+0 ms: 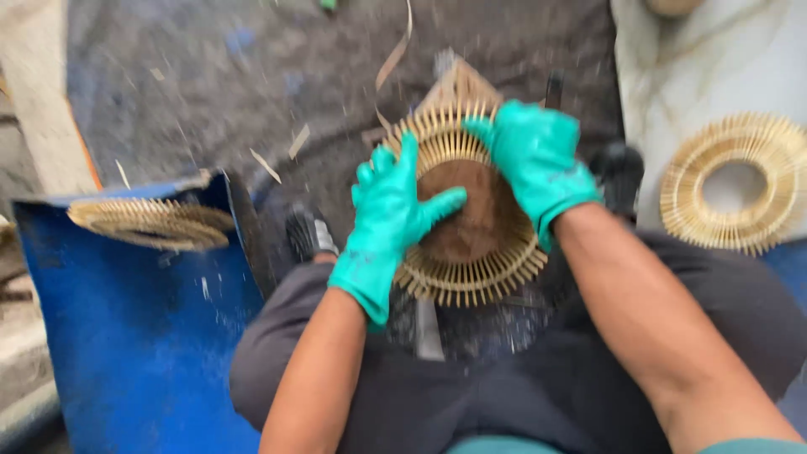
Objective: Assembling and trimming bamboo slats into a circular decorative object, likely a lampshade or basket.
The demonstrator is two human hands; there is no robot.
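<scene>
Ring of upright bamboo slats [471, 273] with a brown centre, held over the lap above dark trousers. Left hand [388, 220] in a teal glove, fingers spread flat over the ring's left rim, thumb laid across the brown centre. Right hand [538, 161] in a matching teal glove, clasped over the upper right rim, fingers curled over the far edge. Both forearms bare below the gloves. Picture blurred by motion, so no fine detail of the slats.

Rings counted: 3. 1 in the hands; 1 more, pale with an open middle [733, 183], lying on a whitish sheet [698, 59] at the right, well apart; 1 darker, lying on the top edge of a blue bin [134, 336] at the left [151, 223].

Dark grey floor [185, 84] beyond the knees, strewn with thin wood shavings. 2 black shoes [309, 234] just visible, 1 at each side of the held ring.
</scene>
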